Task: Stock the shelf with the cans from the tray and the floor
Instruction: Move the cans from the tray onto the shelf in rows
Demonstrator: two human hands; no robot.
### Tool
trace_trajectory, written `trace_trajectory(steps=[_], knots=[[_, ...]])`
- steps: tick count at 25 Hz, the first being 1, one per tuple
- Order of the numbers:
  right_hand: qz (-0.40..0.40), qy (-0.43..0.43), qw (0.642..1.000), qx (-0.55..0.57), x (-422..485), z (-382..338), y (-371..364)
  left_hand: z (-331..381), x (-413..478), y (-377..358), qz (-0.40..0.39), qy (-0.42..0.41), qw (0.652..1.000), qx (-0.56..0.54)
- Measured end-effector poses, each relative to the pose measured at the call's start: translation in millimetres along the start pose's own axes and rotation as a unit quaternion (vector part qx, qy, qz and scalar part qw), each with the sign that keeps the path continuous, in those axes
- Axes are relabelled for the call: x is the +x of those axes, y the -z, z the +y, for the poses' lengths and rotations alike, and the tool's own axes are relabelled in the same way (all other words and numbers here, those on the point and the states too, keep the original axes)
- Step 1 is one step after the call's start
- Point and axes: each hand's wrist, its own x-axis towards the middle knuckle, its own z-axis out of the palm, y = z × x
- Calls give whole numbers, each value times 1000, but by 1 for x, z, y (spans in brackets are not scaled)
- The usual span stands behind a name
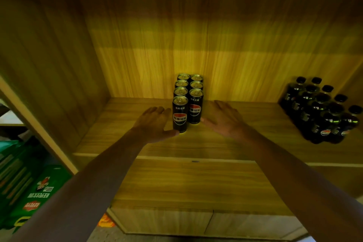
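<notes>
Now seven slim black cans (187,102) stand in two rows at the back of the wood-grain shelf (225,143). Left hand (155,124) and right hand (224,118) flank them, fingers spread, holding nothing; bare board lies either side.

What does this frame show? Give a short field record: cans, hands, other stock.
cans: seven black cans upright on the shelf, two rows, four left, three right
left hand: open, thumb against front left can
right hand: open, beside front right can
other stock: dark bottles at right
</notes>
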Motion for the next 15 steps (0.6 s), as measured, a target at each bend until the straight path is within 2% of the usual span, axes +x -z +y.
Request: trace_trajectory(steps=[5,9,15], knots=[[-3,11,998,-67,-55,-17,3,15,-43,5,8,-45,999,-2],[4,7,998,-68,-110,-51,-7,16,-93,-3,5,-47,998,-49],[-7,1,997,-72,-197,-106,-46,18,-170,-40,-27,-72,997,-33]])
